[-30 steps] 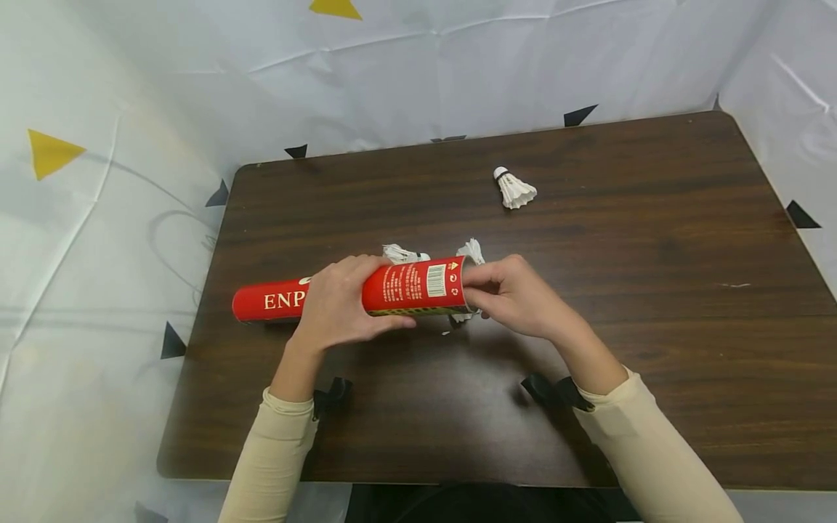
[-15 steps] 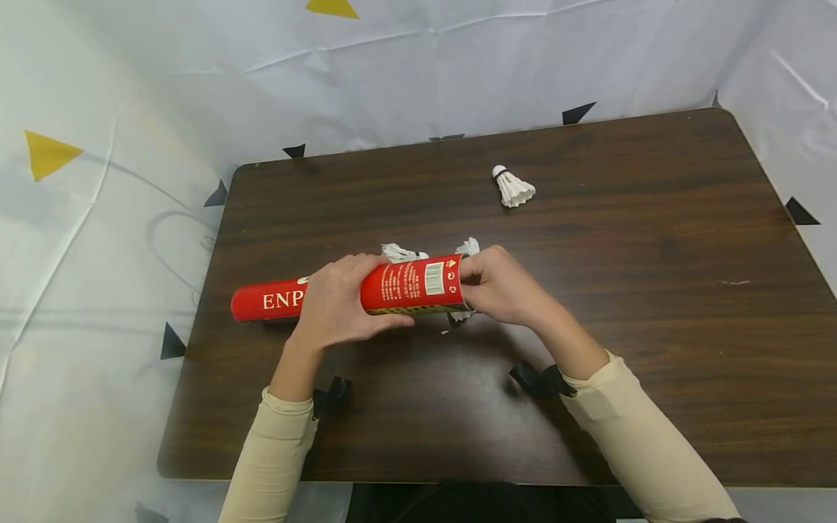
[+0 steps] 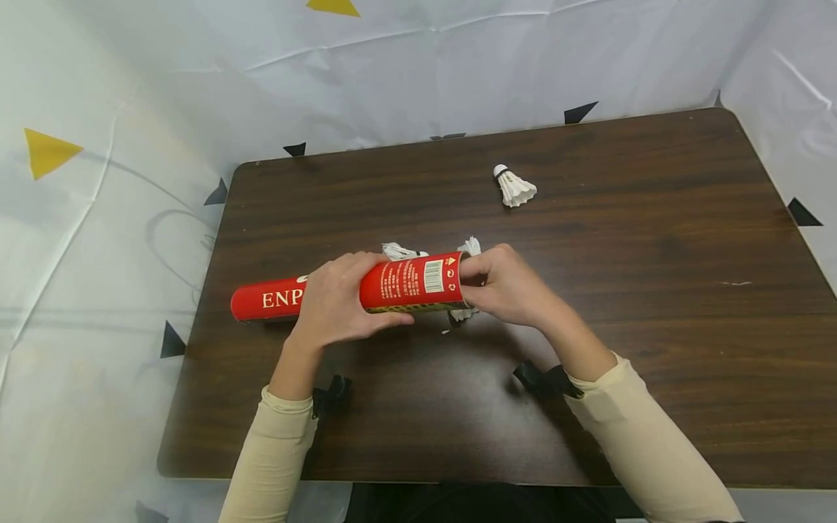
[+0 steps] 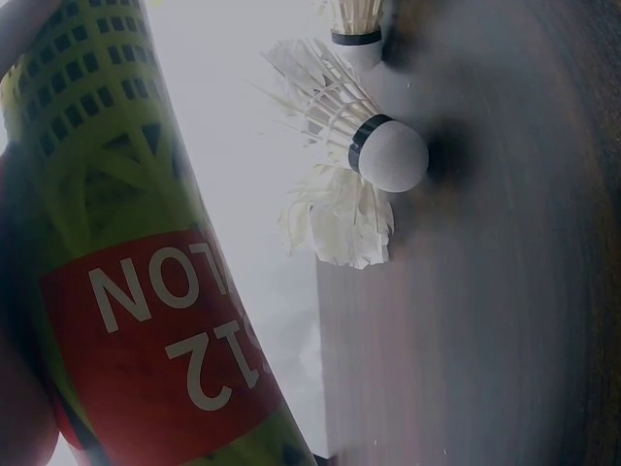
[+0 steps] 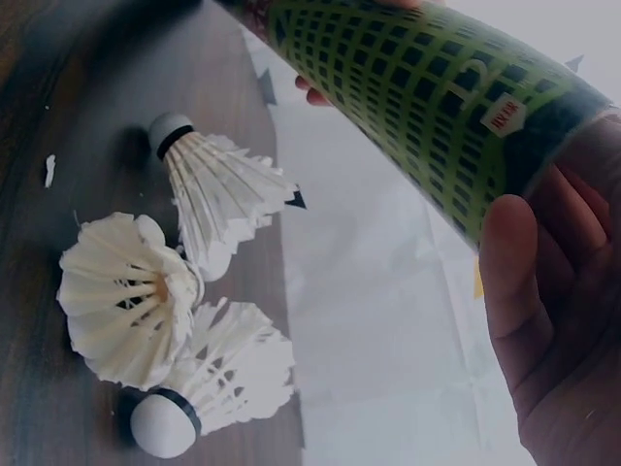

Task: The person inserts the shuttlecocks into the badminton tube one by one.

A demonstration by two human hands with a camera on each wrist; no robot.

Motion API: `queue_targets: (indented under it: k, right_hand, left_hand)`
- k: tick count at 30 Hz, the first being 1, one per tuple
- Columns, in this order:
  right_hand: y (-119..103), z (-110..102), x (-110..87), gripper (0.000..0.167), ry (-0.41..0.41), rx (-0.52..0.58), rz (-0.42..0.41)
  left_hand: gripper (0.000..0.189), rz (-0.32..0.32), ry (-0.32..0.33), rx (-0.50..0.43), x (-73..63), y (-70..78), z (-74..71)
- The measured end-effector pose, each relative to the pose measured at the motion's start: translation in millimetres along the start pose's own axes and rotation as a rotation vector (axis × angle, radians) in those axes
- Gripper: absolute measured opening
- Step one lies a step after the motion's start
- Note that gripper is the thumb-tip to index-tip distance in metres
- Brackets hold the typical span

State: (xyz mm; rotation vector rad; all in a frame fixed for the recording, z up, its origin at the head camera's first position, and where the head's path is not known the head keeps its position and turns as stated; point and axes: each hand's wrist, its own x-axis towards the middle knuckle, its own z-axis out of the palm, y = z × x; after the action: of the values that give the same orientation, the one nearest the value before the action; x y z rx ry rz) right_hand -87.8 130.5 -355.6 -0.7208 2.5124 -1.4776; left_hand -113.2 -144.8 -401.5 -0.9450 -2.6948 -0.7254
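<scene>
My left hand [image 3: 340, 298] grips a shuttlecock tube [image 3: 408, 283], red and printed, lying tilted across the table. In the left wrist view the tube [image 4: 126, 194] shows its yellow-green side. At its open right end, the fingers of my right hand [image 3: 510, 283] reach inside. The right wrist view shows that hand's thumb [image 5: 509, 243] by the rim; the fingertips are hidden, so I cannot tell whether they hold anything. White feather shuttlecocks lie around the tube: one behind it [image 3: 403, 252], others partly covered near the mouth, such as this shuttlecock [image 3: 471, 245].
Farther back on the brown wood-grain table [image 3: 641, 290] lies a lone shuttlecock [image 3: 513, 187]. Several shuttlecocks cluster below the tube in the right wrist view, one with its cork [image 5: 165, 424] toward me. A white cloth wall [image 3: 418, 80] borders the table's back.
My right hand has moved left, its fingers deeper into the tube's mouth, then stayed nearly still. The left hand and tube have hardly moved.
</scene>
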Motion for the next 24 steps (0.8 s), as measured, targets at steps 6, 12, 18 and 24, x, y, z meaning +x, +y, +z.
queue_targets:
  k: [6,12,18,24]
  right_hand:
    - [1,-11,-9.4,0.013,0.027,0.097,0.028]
    - [17,-27,-21.1,0.019,0.121,0.263,0.095]
    - [39,-30,-28.8,0.026,0.168,0.319,0.276]
    - [61,-11,-34.0,0.034,-0.026,0.28,0.535]
  left_hand:
    - [0.081,-0.003,-0.006,-0.005,-0.5,0.8,-0.8]
    - [0.08,-0.015,-0.013,-0.003,-0.7,0.8,-1.4]
    - [0.081,-0.024,-0.018,0.004,-1.0,1.1,-1.5]
    - [0.081,-0.021,-0.015,0.002,-0.9,2.8,-2.8]
